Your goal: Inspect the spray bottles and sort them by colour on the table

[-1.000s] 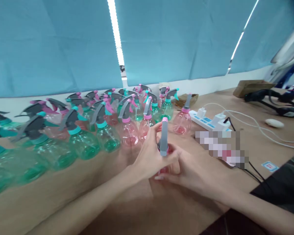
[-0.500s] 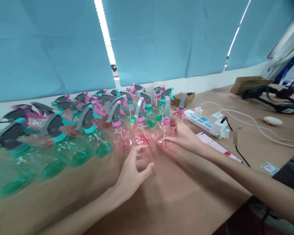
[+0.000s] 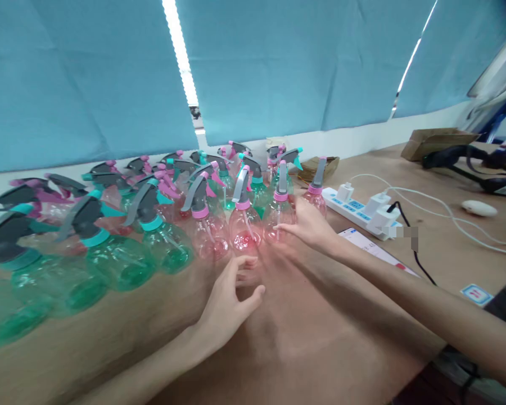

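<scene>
A pink spray bottle [image 3: 277,218] with a grey trigger stands at the right end of the front row of bottles. My right hand [image 3: 311,226] cups its right side, thumb up near the shoulder and fingers curled round its lower body. Nothing is in my left hand [image 3: 231,293], which lies on the brown table [image 3: 312,337] just in front of another pink bottle [image 3: 243,228], its fingers apart. Behind and to the left stands a crowd of several pink and green spray bottles [image 3: 118,256] with grey triggers.
A white power strip [image 3: 356,211] with plugs and cables lies right of the bottles, a flat white device [image 3: 373,247] in front of it. Further right are a white mouse [image 3: 476,208], a black device [image 3: 468,160], a cardboard box [image 3: 438,138] and a sticker [image 3: 474,293]. Blue blinds [image 3: 278,62] hang behind.
A second ago both hands held the pink bottle close in front. My right hand carried it out to the row and stood it there; my left hand let go and dropped to the table.
</scene>
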### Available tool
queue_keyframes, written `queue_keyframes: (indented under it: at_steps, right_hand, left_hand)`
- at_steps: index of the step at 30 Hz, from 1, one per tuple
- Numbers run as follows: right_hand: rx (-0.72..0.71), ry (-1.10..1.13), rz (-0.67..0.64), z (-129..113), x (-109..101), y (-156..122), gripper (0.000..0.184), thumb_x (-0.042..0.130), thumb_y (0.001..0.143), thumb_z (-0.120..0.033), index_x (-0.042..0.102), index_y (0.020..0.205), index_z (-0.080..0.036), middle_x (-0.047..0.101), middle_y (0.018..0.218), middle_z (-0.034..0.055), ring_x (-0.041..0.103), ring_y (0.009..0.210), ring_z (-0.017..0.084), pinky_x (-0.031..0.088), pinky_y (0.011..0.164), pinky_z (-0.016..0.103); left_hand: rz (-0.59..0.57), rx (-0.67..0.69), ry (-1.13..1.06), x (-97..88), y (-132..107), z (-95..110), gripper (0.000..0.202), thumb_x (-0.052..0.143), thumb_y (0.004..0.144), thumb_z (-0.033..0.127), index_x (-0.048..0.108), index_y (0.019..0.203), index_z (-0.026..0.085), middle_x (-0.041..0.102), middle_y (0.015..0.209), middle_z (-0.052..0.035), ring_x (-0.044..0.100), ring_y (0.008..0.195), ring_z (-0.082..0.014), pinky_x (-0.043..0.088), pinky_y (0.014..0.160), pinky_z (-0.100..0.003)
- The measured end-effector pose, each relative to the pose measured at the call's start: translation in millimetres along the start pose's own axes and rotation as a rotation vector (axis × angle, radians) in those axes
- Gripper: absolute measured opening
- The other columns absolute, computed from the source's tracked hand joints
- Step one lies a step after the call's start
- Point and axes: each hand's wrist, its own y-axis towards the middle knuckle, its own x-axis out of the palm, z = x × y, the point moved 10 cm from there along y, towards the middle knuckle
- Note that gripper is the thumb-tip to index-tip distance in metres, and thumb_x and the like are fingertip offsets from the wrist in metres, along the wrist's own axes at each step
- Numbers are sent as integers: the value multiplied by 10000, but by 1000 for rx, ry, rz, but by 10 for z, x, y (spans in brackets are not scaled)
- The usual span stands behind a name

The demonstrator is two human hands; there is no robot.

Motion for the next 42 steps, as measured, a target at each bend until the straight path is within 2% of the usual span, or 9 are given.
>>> queue_keyframes:
  at_steps: [9,12,16,18,21,25,28,33,42]
  right_hand:
    - [3,53,15,-49,-53,-57,697,777,729,-249,465,1344,-143,571,1345,180,527,1256,351,436,1031,518]
    - [42,68,28,-10,-306,-137,611,731,775,-272,504,1323,-124,585,1327,196,587,1186,342,486,971,507]
    - [122,55,6,154,-750,-253,287,643,851,-391,692,1056,-196,736,1046,91,710,861,266,562,778,420]
    - [142,-40,49,265,-968,-280,287,622,855,-459,722,963,-213,751,966,71,704,809,265,550,752,423]
    - [236,-130,119,529,-1116,-269,384,627,823,-546,721,945,-194,747,931,100,696,815,300,537,759,465]
    - [328,-60,150,823,-956,-154,646,729,707,-576,620,1169,-138,662,1192,197,641,1043,378,499,873,534]
    - [261,55,147,829,-749,-27,794,768,666,-573,515,1287,-148,589,1312,196,566,1188,365,462,962,510]
    - [218,103,118,800,-515,72,605,763,693,-500,557,1164,-181,672,1153,136,637,1065,335,497,895,473]
    - [245,11,98,754,-511,-12,417,744,706,-419,598,1022,-190,709,986,103,664,924,332,497,807,453]
  left_hand:
    - [-15,-2,-20,56,63,34,322,593,845,229,492,1151,226,575,1217,-68,589,1135,-242,479,1002,-468]
    - [-14,-7,-13,53,60,22,322,595,845,230,494,1151,227,574,1216,-67,592,1126,-246,477,999,-481]
    - [-20,-11,-35,57,70,20,311,589,848,235,497,1144,215,570,1209,-73,593,1113,-246,478,992,-483]
    - [-23,-9,-52,72,85,33,298,588,849,233,502,1133,207,570,1198,-71,584,1118,-241,470,1002,-476]
    - [-27,0,-73,111,102,67,299,591,849,229,505,1134,202,562,1194,-69,570,1124,-234,469,1003,-457]
    - [-48,-5,-90,172,96,105,311,596,851,242,502,1144,197,560,1175,-75,583,1069,-227,499,951,-440]
    - [-56,-4,-101,193,93,130,304,589,857,239,502,1145,198,557,1180,-76,588,1054,-218,497,952,-432]
    - [-57,6,-90,195,100,147,294,586,861,229,506,1141,199,563,1173,-73,593,1043,-208,492,954,-423]
    - [-62,40,-69,203,78,249,256,577,859,227,522,1108,201,590,1144,-71,598,1043,-214,480,964,-432]
